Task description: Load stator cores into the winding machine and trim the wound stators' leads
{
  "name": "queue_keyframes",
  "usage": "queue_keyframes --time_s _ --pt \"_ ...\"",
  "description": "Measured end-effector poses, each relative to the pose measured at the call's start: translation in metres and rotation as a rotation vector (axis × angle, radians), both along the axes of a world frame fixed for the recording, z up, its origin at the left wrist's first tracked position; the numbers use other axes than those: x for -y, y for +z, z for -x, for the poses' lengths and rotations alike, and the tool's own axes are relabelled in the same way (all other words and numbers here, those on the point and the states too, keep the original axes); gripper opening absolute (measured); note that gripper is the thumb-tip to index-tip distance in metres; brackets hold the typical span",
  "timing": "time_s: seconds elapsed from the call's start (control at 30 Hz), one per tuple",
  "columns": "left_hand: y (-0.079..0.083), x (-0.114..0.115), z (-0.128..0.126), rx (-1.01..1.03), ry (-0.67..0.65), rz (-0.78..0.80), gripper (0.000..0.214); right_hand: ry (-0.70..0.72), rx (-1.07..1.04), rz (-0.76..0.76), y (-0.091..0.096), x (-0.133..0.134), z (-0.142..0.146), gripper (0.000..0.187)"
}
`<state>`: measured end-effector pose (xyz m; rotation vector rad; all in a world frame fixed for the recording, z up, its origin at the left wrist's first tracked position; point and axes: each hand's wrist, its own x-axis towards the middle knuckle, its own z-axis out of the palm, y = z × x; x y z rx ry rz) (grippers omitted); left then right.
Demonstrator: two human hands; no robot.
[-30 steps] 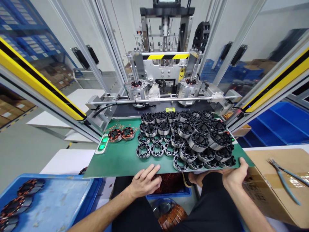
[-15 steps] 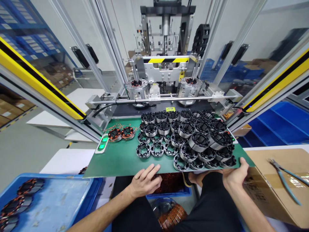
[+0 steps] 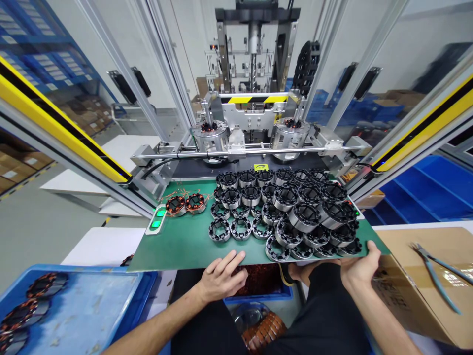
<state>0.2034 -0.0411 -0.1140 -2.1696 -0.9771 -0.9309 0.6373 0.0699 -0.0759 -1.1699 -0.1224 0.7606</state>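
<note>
My left hand (image 3: 224,277) rests at the front edge of a green work surface (image 3: 177,246), fingers spread over the rim and holding nothing. At the right front corner my right hand (image 3: 360,266) clasps the edge, thumb on top and fingers reaching underneath. Bare stator cores (image 3: 305,217), silver rings with black slotted insulators, stand stacked on the surface between and beyond my hands. A lower row of single cores (image 3: 241,230) sits just past my left hand. Two stators wound with copper wire (image 3: 195,202) lie side by side at the left, loose wire ends showing.
Behind the surface stands a winding machine with two round fixtures (image 3: 210,138) and a striped bar (image 3: 254,99). Green-lit buttons (image 3: 156,220) are at the left. A blue tray (image 3: 84,305) holds wound stators. Pliers (image 3: 434,271) lie on a cardboard box (image 3: 391,286).
The machine's striped bar and its plate have shifted slightly down. Both my hands and the stators stay where they were.
</note>
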Motion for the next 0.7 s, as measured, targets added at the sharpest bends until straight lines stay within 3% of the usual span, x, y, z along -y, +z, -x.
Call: queue_keyframes --time_s 0.33,0.53,0.7 --pt "0.000 0.000 0.001 -0.008 0.001 0.005 0.037 -0.017 -0.021 -0.020 0.003 -0.001 0.001 0.032" --pt "0.001 0.000 0.000 0.015 -0.009 0.006 0.025 -0.012 -0.009 -0.040 0.009 0.001 0.004 0.033" --pt "0.000 0.001 0.000 -0.003 0.010 0.003 0.036 -0.036 -0.011 -0.054 0.012 0.000 0.006 0.032"
